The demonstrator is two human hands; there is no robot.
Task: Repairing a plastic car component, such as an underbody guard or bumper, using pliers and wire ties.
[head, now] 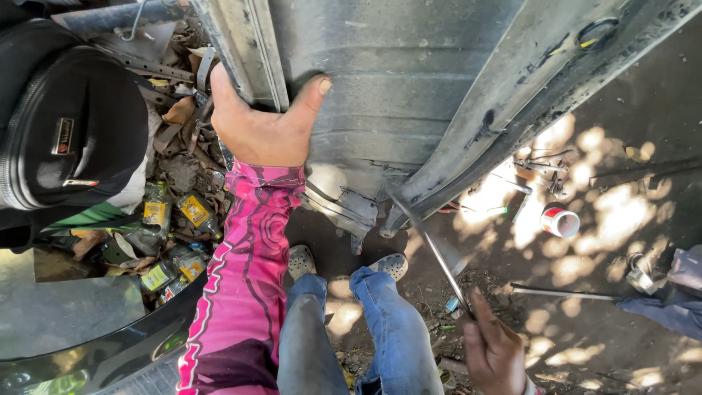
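My left hand [259, 121], in a pink patterned sleeve, presses flat against the edge of a large grey metal panel [395, 80] with ribbed grooves, thumb spread onto its face. My right hand [493, 351] at the bottom grips a thin metal rod [431, 245] that slants up to the panel's lower edge beside a grey metal channel beam [526, 95]. My jeans-clad legs and grey shoes [387, 265] stand on dirt below the panel.
A black bag [66, 117] sits at left above a heap of dry leaves, scrap and small bottles [179, 212]. On the sunlit dirt at right lie a red-and-white can [560, 221], loose tools [545, 167], a long rod [563, 294] and grey cloth [676, 292].
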